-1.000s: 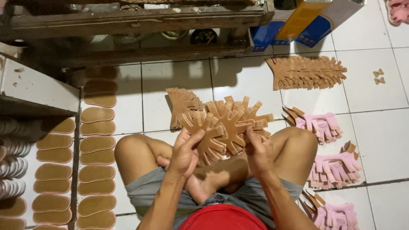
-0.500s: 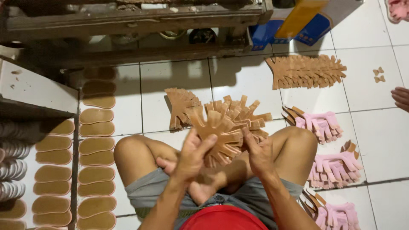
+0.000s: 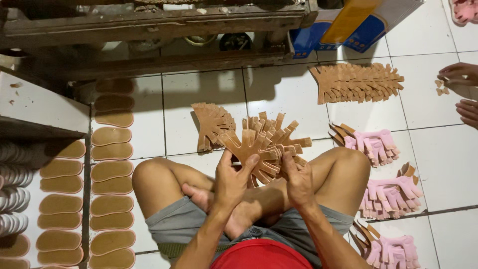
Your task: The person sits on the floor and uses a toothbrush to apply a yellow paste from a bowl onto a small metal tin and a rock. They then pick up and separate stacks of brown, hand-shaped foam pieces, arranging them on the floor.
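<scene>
Above the crossed legs, the left hand [image 3: 233, 180] and right hand [image 3: 298, 180] both clasp a fanned stack of tan, branch-shaped cut-out pieces [image 3: 266, 144] — fingers closed round it (thumbs on top) — over the white tiled floor [image 3: 184, 99].

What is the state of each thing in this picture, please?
Left hand: holds the brown fan.
Right hand: holds the brown fan.
Brown fan: spread out, raised above the legs.
Brown stack: lying on the floor.
Pink stacks: lying on the floor.
Soles: flat, in rows.
</scene>
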Tool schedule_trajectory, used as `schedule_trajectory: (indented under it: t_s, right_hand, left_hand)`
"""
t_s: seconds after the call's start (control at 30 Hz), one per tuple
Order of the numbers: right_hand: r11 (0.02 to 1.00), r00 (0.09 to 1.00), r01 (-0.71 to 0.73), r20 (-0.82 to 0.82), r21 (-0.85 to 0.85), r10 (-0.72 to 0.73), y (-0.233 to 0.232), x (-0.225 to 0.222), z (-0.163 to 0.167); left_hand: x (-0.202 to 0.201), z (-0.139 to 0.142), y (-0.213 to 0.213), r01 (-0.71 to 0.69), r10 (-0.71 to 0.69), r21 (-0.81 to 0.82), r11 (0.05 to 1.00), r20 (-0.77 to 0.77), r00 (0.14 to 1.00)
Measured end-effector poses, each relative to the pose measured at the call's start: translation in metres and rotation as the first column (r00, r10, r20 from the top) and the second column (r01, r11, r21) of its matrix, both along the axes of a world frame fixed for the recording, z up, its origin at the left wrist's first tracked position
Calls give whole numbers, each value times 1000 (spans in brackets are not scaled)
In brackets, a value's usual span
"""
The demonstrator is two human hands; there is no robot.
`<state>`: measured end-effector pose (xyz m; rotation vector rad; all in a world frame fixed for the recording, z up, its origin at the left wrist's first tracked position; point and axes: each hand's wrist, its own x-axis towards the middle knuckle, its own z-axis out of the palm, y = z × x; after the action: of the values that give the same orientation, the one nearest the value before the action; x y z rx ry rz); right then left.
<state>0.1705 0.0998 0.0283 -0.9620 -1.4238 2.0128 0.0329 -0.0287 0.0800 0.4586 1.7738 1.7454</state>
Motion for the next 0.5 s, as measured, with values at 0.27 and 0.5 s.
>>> schedule_trajectory:
  t_s: [0.27,0.5]
  right_hand:
    - [980,986,143,-69,-137,-154,-1,-8,17]
    - [905,923,375,-10,-199,-384,10,-11,37]
  left_hand:
    - [-3,-23,-9,-27,-123,290,957,486,865]
    - [-32,-22,-39,-247,-203,436,866,756,623]
